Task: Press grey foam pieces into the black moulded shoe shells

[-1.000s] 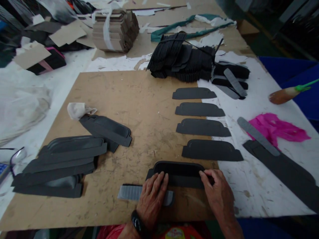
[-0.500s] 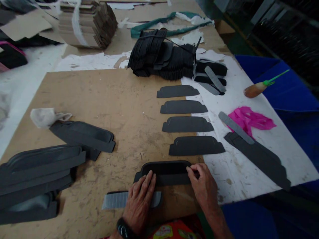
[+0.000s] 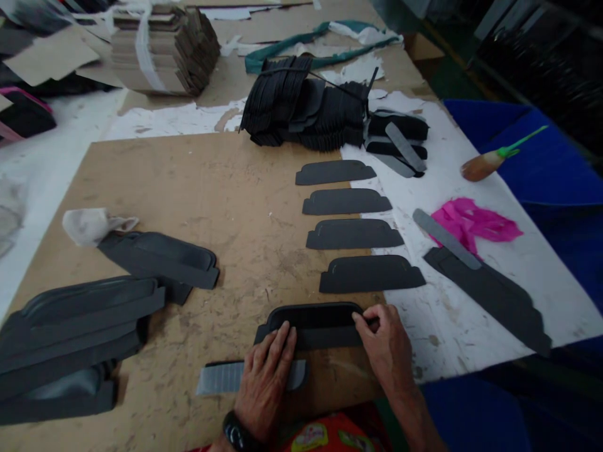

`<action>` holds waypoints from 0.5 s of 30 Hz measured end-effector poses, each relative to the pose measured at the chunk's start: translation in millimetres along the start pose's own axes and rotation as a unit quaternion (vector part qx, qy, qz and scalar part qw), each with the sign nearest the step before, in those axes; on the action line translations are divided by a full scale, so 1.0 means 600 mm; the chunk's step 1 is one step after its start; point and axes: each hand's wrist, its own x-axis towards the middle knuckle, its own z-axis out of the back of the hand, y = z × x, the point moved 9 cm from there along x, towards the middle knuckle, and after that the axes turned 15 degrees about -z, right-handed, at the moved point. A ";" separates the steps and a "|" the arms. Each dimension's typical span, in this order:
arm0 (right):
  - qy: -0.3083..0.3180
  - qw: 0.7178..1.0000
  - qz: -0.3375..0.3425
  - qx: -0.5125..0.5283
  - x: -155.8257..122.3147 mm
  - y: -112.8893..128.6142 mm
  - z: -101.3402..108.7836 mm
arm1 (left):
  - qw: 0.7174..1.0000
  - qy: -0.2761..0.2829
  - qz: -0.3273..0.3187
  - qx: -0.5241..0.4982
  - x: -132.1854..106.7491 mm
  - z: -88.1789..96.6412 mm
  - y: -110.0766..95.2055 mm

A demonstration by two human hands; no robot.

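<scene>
A dark, shaped panel [image 3: 313, 323] with a raised black rim lies near the table's front edge. My left hand [image 3: 268, 370] rests flat with its fingertips on the panel's left part, its palm covering a strip with a ribbed grey face [image 3: 221, 378]. At the panel's right end, my right hand [image 3: 384, 333] pinches the rim between thumb and forefinger. Beyond it, several flat dark panels [image 3: 372, 274] are laid out in a column. Finished-looking dark panels with moulded hollows [image 3: 89, 307] are piled at the left.
A big bundle of black pieces [image 3: 306, 107] and tied brown card [image 3: 160, 50] stand at the back. To the right lie a pink cloth [image 3: 475, 223], a grey strip [image 3: 447, 238] over dark panels [image 3: 494, 301], and a green-tipped bottle [image 3: 483, 166]. A whitish cloth [image 3: 87, 226] sits left.
Both hands stay almost in place on the panel. The view has shifted very slightly; nothing else has visibly moved.
</scene>
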 end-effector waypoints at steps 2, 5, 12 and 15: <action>-0.008 1.000 -0.008 0.007 0.003 -0.003 0.002 | 1.000 -0.008 -0.006 -0.002 0.002 0.004 0.000; -0.013 1.000 -0.003 0.019 0.007 -0.005 0.002 | 1.000 -0.009 -0.007 -0.009 0.004 0.006 0.001; -0.008 0.993 -0.007 0.115 0.018 -0.032 0.012 | 1.000 -0.019 -0.003 0.002 0.011 0.018 -0.001; -0.044 0.990 -0.001 0.134 0.007 -0.042 0.036 | 1.000 -0.009 -0.003 0.014 0.014 0.021 -0.001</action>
